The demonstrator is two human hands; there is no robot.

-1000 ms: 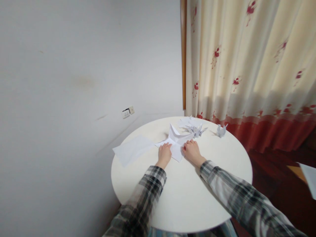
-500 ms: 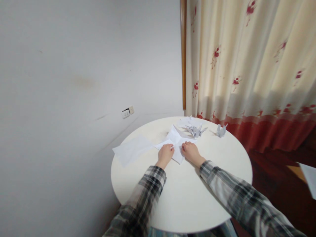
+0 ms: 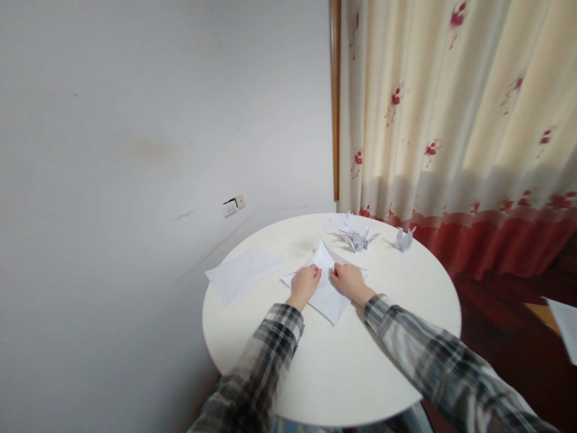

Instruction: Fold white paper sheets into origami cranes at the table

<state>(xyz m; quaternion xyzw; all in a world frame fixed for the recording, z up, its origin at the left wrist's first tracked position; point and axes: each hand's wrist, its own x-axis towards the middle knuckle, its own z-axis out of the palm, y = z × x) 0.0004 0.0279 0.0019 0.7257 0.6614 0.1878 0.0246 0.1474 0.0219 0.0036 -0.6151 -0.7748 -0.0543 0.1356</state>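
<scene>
A white sheet of paper (image 3: 325, 293) lies flat as a diamond near the middle of the round white table (image 3: 342, 373). My left hand (image 3: 305, 282) rests on its left part with curled fingers pressing down. My right hand (image 3: 348, 279) presses its right part in the same way. Both wear plaid sleeves. Behind the sheet lie folded paper cranes (image 3: 357, 237), and one small crane (image 3: 404, 239) stands further right.
Another flat white sheet (image 3: 241, 273) hangs over the table's left edge. A grey wall with a socket (image 3: 233, 205) stands left; a cream and red curtain (image 3: 455, 138) hangs behind. Dark floor lies to the right, with a white paper (image 3: 565, 328) at the frame edge.
The raised flap of the paper has come down and the sheet now lies flat as a diamond. Both hands drew slightly together and toward me on it.
</scene>
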